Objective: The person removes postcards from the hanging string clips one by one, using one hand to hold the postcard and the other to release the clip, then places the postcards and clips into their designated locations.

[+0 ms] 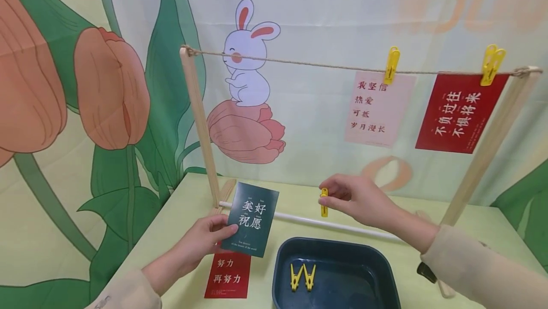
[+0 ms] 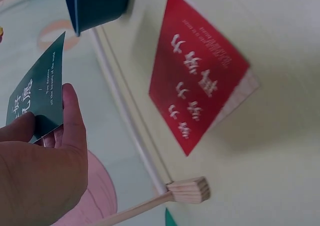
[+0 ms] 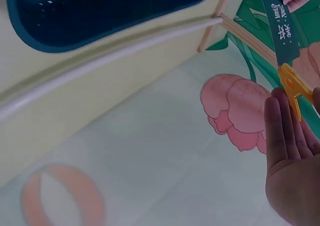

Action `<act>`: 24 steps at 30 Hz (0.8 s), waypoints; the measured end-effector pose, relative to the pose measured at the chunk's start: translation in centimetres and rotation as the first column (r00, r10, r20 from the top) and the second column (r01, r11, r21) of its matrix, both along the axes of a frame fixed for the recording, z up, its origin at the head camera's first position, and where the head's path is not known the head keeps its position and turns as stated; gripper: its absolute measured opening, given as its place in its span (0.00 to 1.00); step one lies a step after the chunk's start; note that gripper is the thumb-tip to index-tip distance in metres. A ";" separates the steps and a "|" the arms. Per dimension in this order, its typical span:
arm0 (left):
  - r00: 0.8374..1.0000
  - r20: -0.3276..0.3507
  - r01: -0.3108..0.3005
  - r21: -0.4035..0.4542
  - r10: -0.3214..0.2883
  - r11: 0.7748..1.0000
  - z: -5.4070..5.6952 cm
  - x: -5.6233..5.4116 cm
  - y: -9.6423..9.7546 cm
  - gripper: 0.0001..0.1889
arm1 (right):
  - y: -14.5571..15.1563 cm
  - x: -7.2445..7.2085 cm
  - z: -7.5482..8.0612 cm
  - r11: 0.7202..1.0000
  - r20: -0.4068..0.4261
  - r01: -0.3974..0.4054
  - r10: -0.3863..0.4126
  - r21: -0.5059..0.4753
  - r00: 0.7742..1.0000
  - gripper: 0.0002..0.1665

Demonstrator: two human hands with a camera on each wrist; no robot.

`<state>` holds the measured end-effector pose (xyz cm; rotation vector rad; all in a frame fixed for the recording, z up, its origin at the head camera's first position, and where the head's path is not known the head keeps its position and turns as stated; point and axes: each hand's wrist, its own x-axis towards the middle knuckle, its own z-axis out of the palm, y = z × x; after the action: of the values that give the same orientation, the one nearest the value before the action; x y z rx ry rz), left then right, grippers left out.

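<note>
My left hand (image 1: pixel 205 235) pinches a dark green card (image 1: pixel 252 218) with white characters by its left edge, thumb on the front; the left wrist view shows the same green card (image 2: pixel 40 93) above the table. To the right of it, my right hand (image 1: pixel 355 199) holds a yellow clothespin (image 1: pixel 324 203) upright between thumb and fingers. In the right wrist view this yellow clothespin (image 3: pixel 294 88) lies against the fingers. Below the left hand, a red card (image 1: pixel 227 278) with white characters rests on the table, another card's pale edge showing under it.
A twine line (image 1: pixel 299 63) runs between two wooden posts. On its right part hang a pink card (image 1: pixel 378 114) and a red card (image 1: pixel 460 114), each under yellow clothespins. A dark blue bin (image 1: pixel 342 275) in front holds two yellow clothespins (image 1: pixel 302 277). A white rod (image 1: pixel 325 223) crosses behind it.
</note>
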<state>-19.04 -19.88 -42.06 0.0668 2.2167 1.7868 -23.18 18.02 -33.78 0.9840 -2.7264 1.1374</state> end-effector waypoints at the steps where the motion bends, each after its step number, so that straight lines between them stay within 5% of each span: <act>1: 1.000 0.005 0.005 -0.001 -0.005 1.000 -0.3 0.1 -0.1 0.19 | 0.0 0.0 -0.4 1.000 0.001 -0.007 0.007 0.005 1.000 0.17; 24: 0.972 0.210 -0.091 -0.053 0.100 0.994 -4.9 2.2 -0.8 0.21 | 0.6 0.8 -8.1 0.994 0.238 -0.099 0.086 0.043 0.967 0.14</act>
<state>-16.88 -20.72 -46.94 -0.2340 2.1359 1.7047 -22.34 18.65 -41.91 1.0562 -2.9382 1.2788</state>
